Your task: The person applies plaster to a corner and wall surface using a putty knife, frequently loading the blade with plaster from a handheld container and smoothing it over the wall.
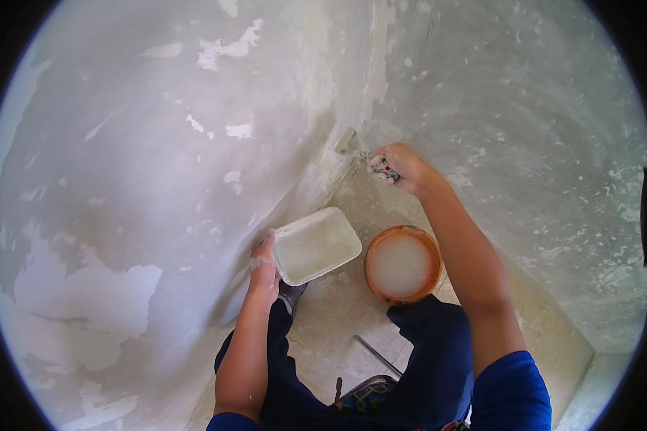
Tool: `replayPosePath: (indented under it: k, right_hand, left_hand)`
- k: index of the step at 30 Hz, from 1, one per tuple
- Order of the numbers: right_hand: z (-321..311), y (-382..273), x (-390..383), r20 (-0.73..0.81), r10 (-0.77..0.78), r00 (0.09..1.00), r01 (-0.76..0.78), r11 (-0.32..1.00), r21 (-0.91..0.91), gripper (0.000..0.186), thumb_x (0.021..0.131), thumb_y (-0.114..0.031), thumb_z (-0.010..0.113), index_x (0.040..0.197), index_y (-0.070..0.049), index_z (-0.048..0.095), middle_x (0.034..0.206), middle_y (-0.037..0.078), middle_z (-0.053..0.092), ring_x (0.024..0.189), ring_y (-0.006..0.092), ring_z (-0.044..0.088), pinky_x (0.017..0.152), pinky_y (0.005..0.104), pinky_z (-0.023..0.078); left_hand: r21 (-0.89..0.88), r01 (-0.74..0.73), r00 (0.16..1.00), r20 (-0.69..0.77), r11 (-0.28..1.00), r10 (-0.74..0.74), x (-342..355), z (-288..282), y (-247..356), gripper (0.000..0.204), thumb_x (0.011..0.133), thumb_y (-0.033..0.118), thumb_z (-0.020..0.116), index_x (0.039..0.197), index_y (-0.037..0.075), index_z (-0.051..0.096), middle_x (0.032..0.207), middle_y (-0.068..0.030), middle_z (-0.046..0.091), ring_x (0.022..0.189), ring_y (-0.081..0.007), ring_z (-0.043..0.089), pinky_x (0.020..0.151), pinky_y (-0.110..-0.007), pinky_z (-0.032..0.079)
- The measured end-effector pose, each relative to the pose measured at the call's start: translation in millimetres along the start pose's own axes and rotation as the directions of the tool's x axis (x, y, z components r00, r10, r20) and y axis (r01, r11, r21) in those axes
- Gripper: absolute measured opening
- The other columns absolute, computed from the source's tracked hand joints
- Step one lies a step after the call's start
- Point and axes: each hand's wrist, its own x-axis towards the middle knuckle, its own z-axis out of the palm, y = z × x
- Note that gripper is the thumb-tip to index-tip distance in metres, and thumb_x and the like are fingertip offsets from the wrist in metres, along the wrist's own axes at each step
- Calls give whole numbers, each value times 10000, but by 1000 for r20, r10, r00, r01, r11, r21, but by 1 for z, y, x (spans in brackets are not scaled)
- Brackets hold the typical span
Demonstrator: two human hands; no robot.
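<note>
My left hand [264, 266] grips the left edge of a white rectangular tub [316, 274], its fingers mostly hidden behind the side wall. Pale smears coat the inside of the tub, and white residue marks the hand. High in the corner where two walls meet, my right hand [408, 168] is closed around the handle of a putty knife [349, 141]. The knife's blade points up and left, at the left wall beside the corner; whether it touches cannot be made out. Below the right hand stands an orange bucket [372, 278] holding cloudy whitish liquid.
Grey, patchy plastered walls rise on the left [158, 230] and right [546, 144], with white patches. A tiled floor [323, 330] lies beneath. My legs [435, 359] are bent around a low seat [370, 394] with a metal bar [377, 355]. One dark shoe [291, 293] sits under the tub.
</note>
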Motion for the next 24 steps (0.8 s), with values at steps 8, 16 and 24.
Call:
replayPosePath:
  k: [8, 16, 24]
  right_hand:
    - [-12, 62, 86, 74, 178, 981, -177, 984, -21, 218, 968, -164, 516, 792, -71, 604, 709, 68, 610, 508, 121, 475, 427, 258, 326]
    - [7, 41, 89, 32, 138, 990, -136, 989, -57, 240, 999, -178, 501, 810, -79, 611, 713, 54, 615, 517, 105, 480, 424, 244, 331]
    - [24, 20, 79, 32, 128, 991, -125, 988, -90, 212, 1004, -165, 489, 884, -65, 631, 730, 52, 600, 570, 114, 494, 442, 252, 353]
  left_hand:
    - [216, -191, 977, -48, 957, 206, 13, -14, -15, 510, 1010, 494, 630, 1106, -4, 684, 1058, -72, 673, 973, -170, 566, 901, -340, 454]
    - [287, -190, 977, -34, 939, 208, 8, -13, -8, 491, 1027, 474, 614, 1076, -10, 684, 988, -66, 664, 915, -165, 549, 857, -347, 456]
    - [354, -194, 975, -38, 915, 221, 3, -7, -2, 513, 1042, 461, 586, 1113, -36, 692, 1038, -100, 706, 939, -186, 600, 862, -358, 472]
